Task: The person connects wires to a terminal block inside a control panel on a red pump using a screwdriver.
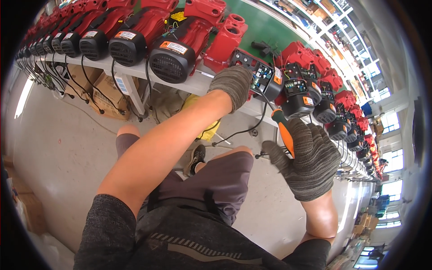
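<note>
Open motor unit (273, 87) is on the bench (200, 85), ahead of the person and slightly right of centre; its terminal box is uncovered, exposing a circuit board (262, 76) and wiring. Left hand (233, 85), in a striped grey-brown knit glove, lies at the unit's near left side; fingertips hidden, so cannot tell whether it grips or merely rests. Right hand (313, 159), gloved alike, loosely holds a screwdriver (286, 135) with an orange and dark green handle; thumb spread away from the handle, slightly blurred. Shaft slants up and left toward the board; tip contact cannot be determined. Beyond the left hand stands a red casting (225, 42). Further left: a row of closed motors (171, 58) with black slotted end covers and orange-and-white labels. To the right: a line of uncovered motors (297, 96), boards showing. Black plugs (122, 112) hang on cords below the bench edge, near cardboard boxes (108, 92). A yellow bag (209, 130) lies beneath, partly behind the left forearm. Loaded shelving (330, 27) runs along the upper right.
</note>
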A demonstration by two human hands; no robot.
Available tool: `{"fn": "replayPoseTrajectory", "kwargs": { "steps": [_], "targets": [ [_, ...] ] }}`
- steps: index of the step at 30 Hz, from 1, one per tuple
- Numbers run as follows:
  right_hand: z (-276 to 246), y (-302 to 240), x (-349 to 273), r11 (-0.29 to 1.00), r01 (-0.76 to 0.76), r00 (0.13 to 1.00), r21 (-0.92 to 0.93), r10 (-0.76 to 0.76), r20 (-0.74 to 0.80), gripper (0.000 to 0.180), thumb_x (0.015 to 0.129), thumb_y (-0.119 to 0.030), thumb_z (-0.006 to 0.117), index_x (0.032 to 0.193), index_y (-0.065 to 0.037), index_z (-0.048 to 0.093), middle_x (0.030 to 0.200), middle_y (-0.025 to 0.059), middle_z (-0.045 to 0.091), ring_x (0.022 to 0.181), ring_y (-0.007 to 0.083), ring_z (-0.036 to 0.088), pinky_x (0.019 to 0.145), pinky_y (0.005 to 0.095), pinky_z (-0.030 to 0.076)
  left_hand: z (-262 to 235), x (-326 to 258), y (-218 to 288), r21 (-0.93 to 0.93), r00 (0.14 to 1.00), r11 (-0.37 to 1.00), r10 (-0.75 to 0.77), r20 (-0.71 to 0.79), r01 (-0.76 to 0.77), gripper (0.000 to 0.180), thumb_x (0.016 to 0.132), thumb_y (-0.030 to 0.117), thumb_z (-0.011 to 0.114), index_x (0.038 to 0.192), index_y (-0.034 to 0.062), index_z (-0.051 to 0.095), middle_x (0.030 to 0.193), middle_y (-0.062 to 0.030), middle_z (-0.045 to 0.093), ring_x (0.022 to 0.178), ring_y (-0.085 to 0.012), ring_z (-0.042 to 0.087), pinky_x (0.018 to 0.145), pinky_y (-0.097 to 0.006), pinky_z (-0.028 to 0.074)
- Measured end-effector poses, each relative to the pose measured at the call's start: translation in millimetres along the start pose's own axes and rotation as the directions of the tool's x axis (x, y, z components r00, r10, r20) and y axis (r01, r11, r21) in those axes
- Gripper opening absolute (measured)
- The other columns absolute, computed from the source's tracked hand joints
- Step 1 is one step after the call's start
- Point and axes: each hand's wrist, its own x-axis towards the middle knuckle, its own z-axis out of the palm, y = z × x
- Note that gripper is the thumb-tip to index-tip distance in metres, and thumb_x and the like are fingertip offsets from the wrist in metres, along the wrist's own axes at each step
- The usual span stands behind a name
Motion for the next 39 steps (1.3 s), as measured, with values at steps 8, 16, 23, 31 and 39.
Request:
{"fn": "replayPoseTrajectory", "kwargs": {
  "steps": [8, 16, 23, 31, 39],
  "targets": [
    [1.2, 3.9, 5.5, 0.982, 0.185, 0.977, 0.047, -0.179, -0.112, 0.044, 0.068, -0.004, 0.080, 0.110, -0.006, 0.067, 0.090, 0.0119, 0.056, 0.074, 0.0293, 0.063, 0.058, 0.0402, 0.051, -1.6, -2.0, -3.6, -0.047, 0.996, 0.996, 0.076, -0.045, -0.079, 0.018, 0.096, 0.017, 0.058, 0.098, 0.0041, 0.070, 0.094, -0.0197, 0.069, 0.091, -0.0388, 0.066, 0.083, -0.048, 0.052],
    [3.7, 12.9, 1.8, 0.991, 0.136, 0.984, 0.003, -0.135, -0.115, 0.037, 0.072, -0.016, 0.079, 0.107, -0.008, 0.068, 0.083, 0.0102, 0.054, 0.067, 0.0309, 0.058, 0.053, 0.0419, 0.048, -12.1, -9.7, 2.1, 0.124, 0.984, 0.979, 0.169, -0.051, -0.161, 0.014, 0.094, 0.011, 0.057, 0.102, 0.0048, 0.067, 0.099, -0.0184, 0.069, 0.093, -0.0375, 0.067, 0.083, -0.048, 0.054],
    [2.2, 16.9, 1.9, 0.978, 0.204, 0.969, 0.047, -0.194, -0.155, 0.034, 0.071, -0.016, 0.080, 0.102, -0.008, 0.068, 0.078, 0.0096, 0.053, 0.069, 0.0309, 0.059, 0.053, 0.0425, 0.048, -12.7, -6.9, 1.2, 0.077, 0.990, 0.989, 0.131, -0.057, -0.127, 0.012, 0.092, 0.010, 0.060, 0.098, 0.0044, 0.069, 0.092, -0.0190, 0.070, 0.088, -0.0380, 0.068, 0.081, -0.047, 0.054],
    [7.4, 16.8, -0.6, 0.987, 0.150, 0.976, 0.058, -0.138, -0.167, 0.032, 0.075, -0.020, 0.080, 0.102, -0.008, 0.068, 0.078, 0.0080, 0.055, 0.068, 0.0287, 0.059, 0.051, 0.0413, 0.047, -9.3, -14.3, 8.7, -0.068, 0.988, 0.997, 0.019, -0.152, -0.030, 0.015, 0.090, 0.015, 0.064, 0.097, 0.0045, 0.073, 0.091, -0.0202, 0.071, 0.089, -0.0380, 0.068, 0.081, -0.047, 0.054],
    [8.3, 15.8, -4.9, 0.987, 0.141, 0.980, 0.080, -0.128, -0.153, 0.032, 0.074, -0.015, 0.078, 0.104, -0.008, 0.068, 0.082, 0.0087, 0.057, 0.070, 0.0284, 0.060, 0.051, 0.0406, 0.047, -2.8, -16.9, 5.0, -0.132, 0.966, 0.986, 0.063, -0.249, -0.099, 0.014, 0.089, 0.012, 0.066, 0.099, 0.0043, 0.072, 0.090, -0.0204, 0.070, 0.087, -0.0379, 0.068, 0.080, -0.047, 0.054]
  ]
}}
